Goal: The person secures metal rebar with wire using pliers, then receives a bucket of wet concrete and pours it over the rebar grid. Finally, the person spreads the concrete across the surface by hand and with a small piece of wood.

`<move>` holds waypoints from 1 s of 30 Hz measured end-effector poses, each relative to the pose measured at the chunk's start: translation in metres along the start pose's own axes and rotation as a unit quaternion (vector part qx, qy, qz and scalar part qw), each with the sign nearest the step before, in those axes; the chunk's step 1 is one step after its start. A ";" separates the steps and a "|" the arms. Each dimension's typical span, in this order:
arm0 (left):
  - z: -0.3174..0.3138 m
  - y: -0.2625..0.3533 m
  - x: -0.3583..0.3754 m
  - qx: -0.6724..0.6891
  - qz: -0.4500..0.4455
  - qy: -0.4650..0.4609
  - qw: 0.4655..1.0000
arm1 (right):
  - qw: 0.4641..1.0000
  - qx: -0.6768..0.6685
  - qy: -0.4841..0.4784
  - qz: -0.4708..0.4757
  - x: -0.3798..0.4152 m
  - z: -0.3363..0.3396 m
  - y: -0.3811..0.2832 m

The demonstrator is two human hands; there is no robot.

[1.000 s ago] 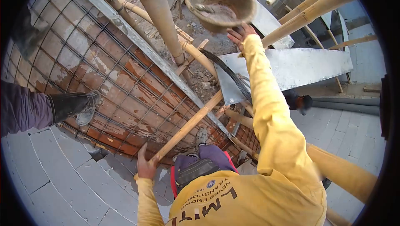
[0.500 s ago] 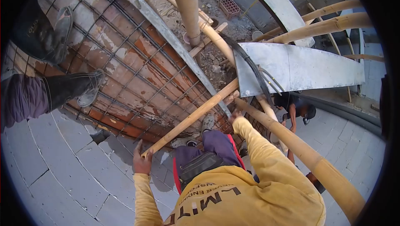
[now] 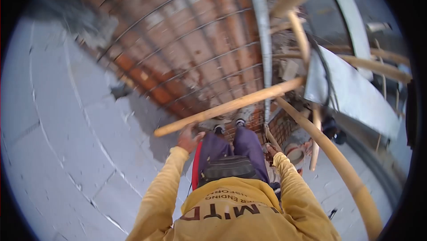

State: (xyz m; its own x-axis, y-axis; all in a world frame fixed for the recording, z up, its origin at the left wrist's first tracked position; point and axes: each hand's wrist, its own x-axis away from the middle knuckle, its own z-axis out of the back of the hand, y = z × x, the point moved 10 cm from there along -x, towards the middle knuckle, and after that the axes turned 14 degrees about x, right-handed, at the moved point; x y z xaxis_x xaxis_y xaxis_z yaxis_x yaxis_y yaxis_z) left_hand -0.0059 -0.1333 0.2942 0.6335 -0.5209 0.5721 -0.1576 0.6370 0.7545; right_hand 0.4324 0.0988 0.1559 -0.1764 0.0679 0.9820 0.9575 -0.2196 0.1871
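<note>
Two hands show below the yellow sleeves. The left hand (image 3: 188,138) is clenched on the near end of a bamboo pole (image 3: 231,106), which runs from the grey block wall (image 3: 66,143) up and to the right, across the rebar mesh (image 3: 195,54) over red bricks. The right hand (image 3: 271,150) sits low beside the purple trousers (image 3: 235,141), just beside a thicker bamboo pole (image 3: 338,165); blur hides whether it grips anything.

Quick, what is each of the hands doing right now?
Left hand: gripping the bamboo pole.
Right hand: lowered beside the leg; grip cannot be told.
</note>
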 end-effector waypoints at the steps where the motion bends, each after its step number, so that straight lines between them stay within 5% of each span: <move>1: 0.007 -0.015 0.008 -0.006 0.035 0.004 0.999 | 0.998 0.055 0.000 0.016 0.009 -0.022 -0.022; 5: 0.020 -0.066 0.041 -0.001 0.094 0.006 0.996 | 0.908 0.413 0.072 0.002 -0.005 -0.061 -0.062; 7: 0.030 -0.093 0.057 0.013 0.098 0.020 0.995 | 0.907 0.356 0.146 0.169 -0.048 -0.061 -0.078; 9: 0.036 -0.114 0.073 0.039 0.108 0.029 0.993 | 0.890 0.339 0.228 0.204 -0.005 -0.066 -0.121; 12: 0.049 -0.143 0.095 0.091 0.149 0.054 0.983 | 0.887 0.303 0.244 0.248 0.021 -0.074 -0.176; 14: 0.056 -0.179 0.105 0.099 0.147 0.092 0.980 | 0.941 0.076 0.170 0.282 0.021 -0.093 -0.189; 16: 0.070 -0.205 0.105 0.117 0.099 0.173 0.973 | 0.924 0.134 0.184 0.306 0.071 -0.113 -0.224; 21: 0.133 -0.194 0.072 0.077 0.067 0.327 0.939 | 0.898 0.175 0.198 0.352 0.026 -0.144 -0.218; 24: 0.155 -0.189 0.043 0.046 0.088 0.330 0.939 | 0.935 0.223 0.161 0.223 0.053 -0.165 -0.205; 27: 0.157 -0.219 0.012 -0.032 0.106 0.255 0.961 | 0.952 0.100 0.136 0.254 0.016 -0.160 -0.165; 28: 0.146 -0.224 -0.001 -0.004 0.054 0.224 0.973 | 0.921 0.218 0.194 0.257 0.055 -0.151 -0.179; 29: 0.139 -0.225 -0.006 0.044 0.139 0.199 0.969 | 0.880 0.335 0.243 0.231 0.092 -0.148 -0.198; 30: 0.132 -0.238 -0.013 0.037 0.126 0.199 0.971 | 0.891 0.321 0.233 0.220 0.102 -0.134 -0.195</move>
State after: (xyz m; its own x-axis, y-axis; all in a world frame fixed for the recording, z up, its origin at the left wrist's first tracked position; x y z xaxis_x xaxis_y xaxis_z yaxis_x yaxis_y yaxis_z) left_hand -0.0770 -0.3528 0.1494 0.8081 -0.0828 0.5832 -0.3908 0.6655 0.6360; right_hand 0.1974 0.0184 0.2226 0.3154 -0.3321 0.8889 0.8648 0.4862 -0.1252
